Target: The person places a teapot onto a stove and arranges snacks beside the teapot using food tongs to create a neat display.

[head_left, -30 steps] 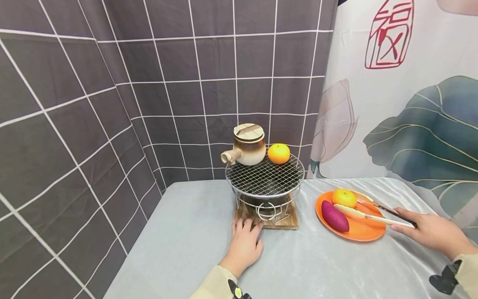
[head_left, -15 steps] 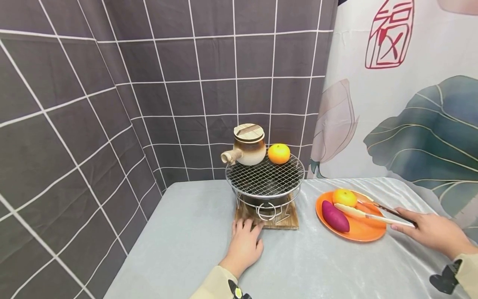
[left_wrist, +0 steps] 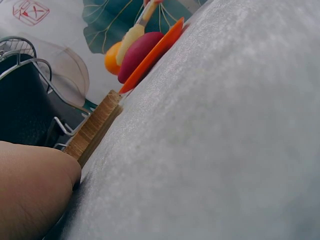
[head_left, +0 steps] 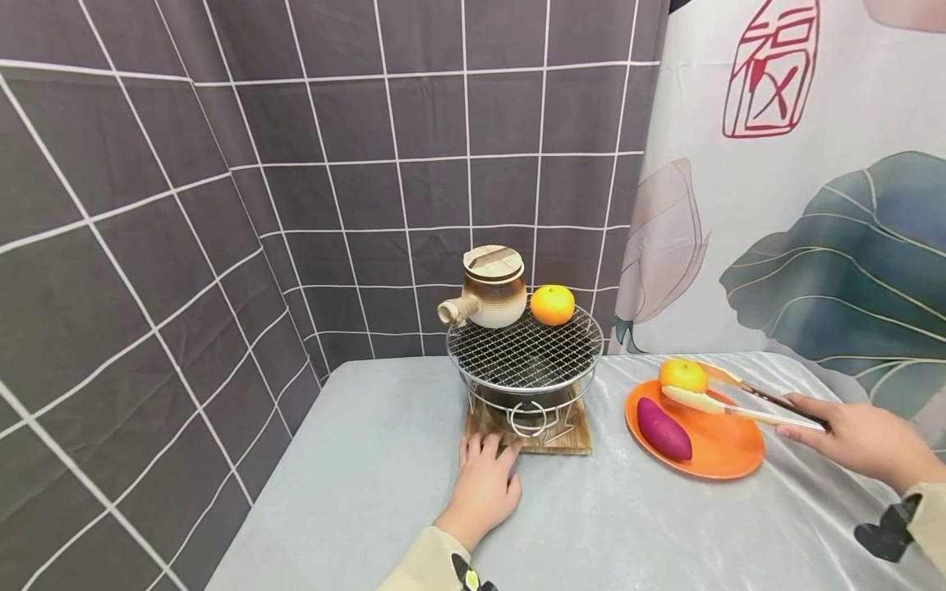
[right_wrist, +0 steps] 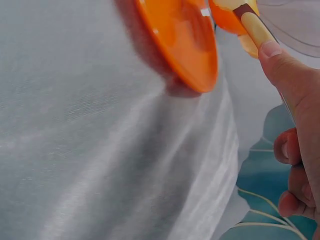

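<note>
My right hand (head_left: 872, 443) grips a pair of tongs (head_left: 769, 408), thumb on one arm and fingers around the other. Between the tong tips is a mandarin (head_left: 683, 377), raised over the far part of an orange plate (head_left: 727, 455). A purple sweet potato (head_left: 663, 428) lies on that plate, left of the tongs. My left hand (head_left: 484, 491) rests on the table with its fingertips at the front edge of a wooden board (head_left: 565, 443). In the left wrist view the thumb side of this hand (left_wrist: 35, 190) is right against the board (left_wrist: 95, 125).
On the board stands a small round grill with a wire mesh (head_left: 528, 361). A clay pot (head_left: 498, 295) with a wooden lid and side handle sits at the mesh's back left, and another mandarin (head_left: 553, 304) beside it. A grey tablecloth (head_left: 355, 476) covers the table; curtains hang behind.
The tongs and the mandarin in them have risen slightly off the plate, with my right hand lifting a little. My left hand, the grill and the sweet potato stay put.
</note>
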Demonstrator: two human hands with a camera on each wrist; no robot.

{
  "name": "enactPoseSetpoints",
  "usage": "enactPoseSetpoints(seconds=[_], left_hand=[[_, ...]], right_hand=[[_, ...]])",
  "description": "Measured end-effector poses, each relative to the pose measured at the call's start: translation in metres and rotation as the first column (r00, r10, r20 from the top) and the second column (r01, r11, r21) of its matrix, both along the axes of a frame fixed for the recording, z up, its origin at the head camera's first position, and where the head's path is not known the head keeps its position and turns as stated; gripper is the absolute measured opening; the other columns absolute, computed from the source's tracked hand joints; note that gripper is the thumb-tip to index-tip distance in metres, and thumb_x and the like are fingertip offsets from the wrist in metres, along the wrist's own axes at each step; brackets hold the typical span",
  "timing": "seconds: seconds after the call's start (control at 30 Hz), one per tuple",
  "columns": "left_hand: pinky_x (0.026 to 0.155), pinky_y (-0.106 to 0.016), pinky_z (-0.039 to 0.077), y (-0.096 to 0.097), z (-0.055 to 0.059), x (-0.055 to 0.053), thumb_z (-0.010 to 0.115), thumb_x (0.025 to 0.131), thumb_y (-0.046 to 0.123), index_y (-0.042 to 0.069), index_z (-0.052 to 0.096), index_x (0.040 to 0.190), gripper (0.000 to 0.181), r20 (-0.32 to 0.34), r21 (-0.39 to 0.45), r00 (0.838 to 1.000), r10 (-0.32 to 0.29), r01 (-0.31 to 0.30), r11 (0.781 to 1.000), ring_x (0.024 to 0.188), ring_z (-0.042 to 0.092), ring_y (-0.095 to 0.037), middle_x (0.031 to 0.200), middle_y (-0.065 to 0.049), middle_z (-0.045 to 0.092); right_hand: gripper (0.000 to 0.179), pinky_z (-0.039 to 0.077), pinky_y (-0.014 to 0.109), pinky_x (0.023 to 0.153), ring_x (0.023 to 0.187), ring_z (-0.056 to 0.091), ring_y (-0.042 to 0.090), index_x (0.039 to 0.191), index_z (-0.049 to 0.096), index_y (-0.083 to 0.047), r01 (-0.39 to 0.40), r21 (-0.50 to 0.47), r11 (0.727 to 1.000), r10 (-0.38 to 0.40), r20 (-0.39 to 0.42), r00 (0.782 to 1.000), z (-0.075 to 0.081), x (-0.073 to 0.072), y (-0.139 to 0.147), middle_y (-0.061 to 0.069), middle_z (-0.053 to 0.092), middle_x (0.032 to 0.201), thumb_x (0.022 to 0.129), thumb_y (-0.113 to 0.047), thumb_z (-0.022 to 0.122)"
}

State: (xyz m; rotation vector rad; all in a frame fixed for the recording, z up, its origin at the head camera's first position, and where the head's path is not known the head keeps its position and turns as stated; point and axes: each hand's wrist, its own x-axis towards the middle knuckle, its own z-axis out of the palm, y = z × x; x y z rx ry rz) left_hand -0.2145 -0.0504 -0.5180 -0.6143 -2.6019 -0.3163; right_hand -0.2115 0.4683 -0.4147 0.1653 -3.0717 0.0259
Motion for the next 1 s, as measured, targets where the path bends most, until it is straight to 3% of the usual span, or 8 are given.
enactPoseSetpoints(seconds=[0.23,0.53,0.77,1.0], left_hand=[[0.105,-0.068,0.034,0.000,0.002,0.001,0.067,0.087,0.024,0.020,0.067,0.132,0.045,0.004,0.001,1.000,0.001,-0.001,1.000,0.126,0.048,-0.036,0.130,-0.007,0.057],[0.106,-0.067,0.035,0.000,0.004,0.003,0.067,0.087,0.024,0.020,0.067,0.132,0.045,0.006,0.002,1.000,-0.002,0.002,1.000,0.126,0.048,-0.037,0.129,-0.008,0.058],[0.105,-0.067,0.035,0.000,0.004,0.003,0.067,0.087,0.024,0.020,0.067,0.132,0.045,0.006,0.006,1.000,-0.003,0.003,1.000,0.126,0.047,-0.036,0.130,-0.008,0.057],[0.105,-0.068,0.034,0.000,0.003,0.003,0.067,0.087,0.023,0.020,0.067,0.133,0.046,0.015,0.008,1.000,-0.001,0.000,1.000,0.127,0.047,-0.037,0.131,-0.008,0.057]], right_hand=[[0.084,0.052,0.061,0.065,0.084,0.066,0.047,0.133,0.057,0.008,-0.034,0.026,0.999,0.035,-0.065,0.997,0.020,-0.003,-0.001,0.040,0.062,0.112,0.090,-0.063,0.063],[0.083,0.052,0.059,0.064,0.081,0.067,0.042,0.133,0.058,0.007,-0.055,0.066,0.996,0.060,-0.087,0.994,0.041,-0.008,-0.005,0.039,0.063,0.112,0.089,-0.063,0.064],[0.086,0.052,0.062,0.069,0.090,0.066,0.046,0.134,0.056,0.009,-0.046,0.080,0.996,0.052,-0.073,0.996,0.057,-0.010,-0.008,0.038,0.063,0.115,0.089,-0.065,0.063],[0.085,0.053,0.059,0.066,0.083,0.067,0.038,0.136,0.056,0.008,-0.073,0.080,0.994,0.079,-0.079,0.994,0.070,-0.007,-0.016,0.033,0.067,0.107,0.089,-0.063,0.064]])
